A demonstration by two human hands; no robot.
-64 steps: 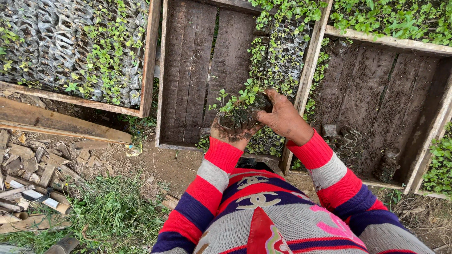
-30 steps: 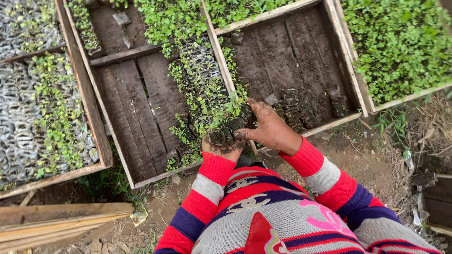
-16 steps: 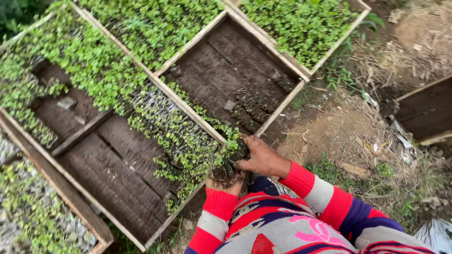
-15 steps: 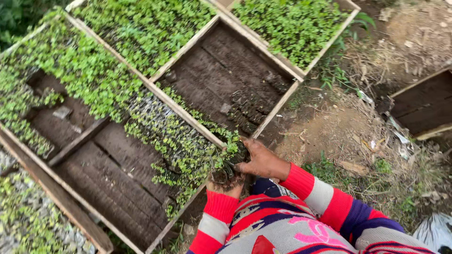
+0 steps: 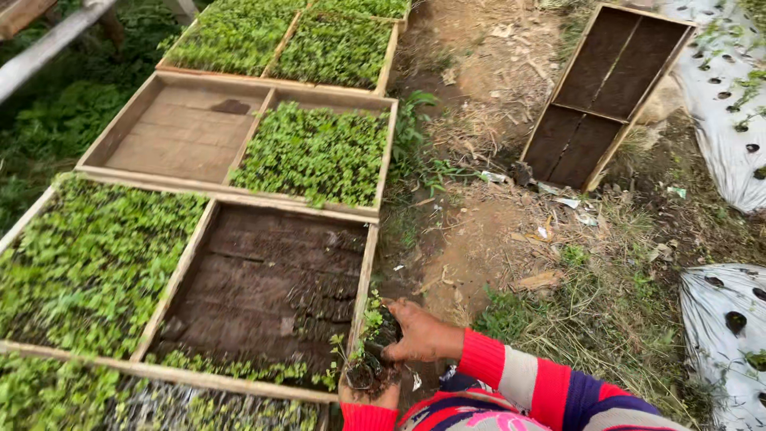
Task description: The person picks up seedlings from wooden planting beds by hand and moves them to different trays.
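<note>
**A:** What have I got nearest the camera?

**B:** My left hand is underneath, cupped beneath a clump of seedlings in small dark soil bags. My right hand presses against the clump's side, fingers curled round it. So both hands are clasped on the bundle, held just over the near right corner of the wooden tray.

**A:** How do I carry it well?

**B:** I'd judge the bags are loose and soft, so I'd keep the lower palm flat as a floor and squeeze only lightly from the side. The stems look thin; I'd grip the bags, never the leaves, and keep the bundle upright so soil doesn't spill.

**A:** And beyond my hands?

**B:** That tray's right half is mostly bare dark boards with a few rows of bags at the near side; its left half is thick with green seedlings. Past it lies another tray, one half bare, one half green. To the right are bare earth, dry grass and an upturned-looking empty crate. White perforated plastic sheeting lies at the far right.
</note>
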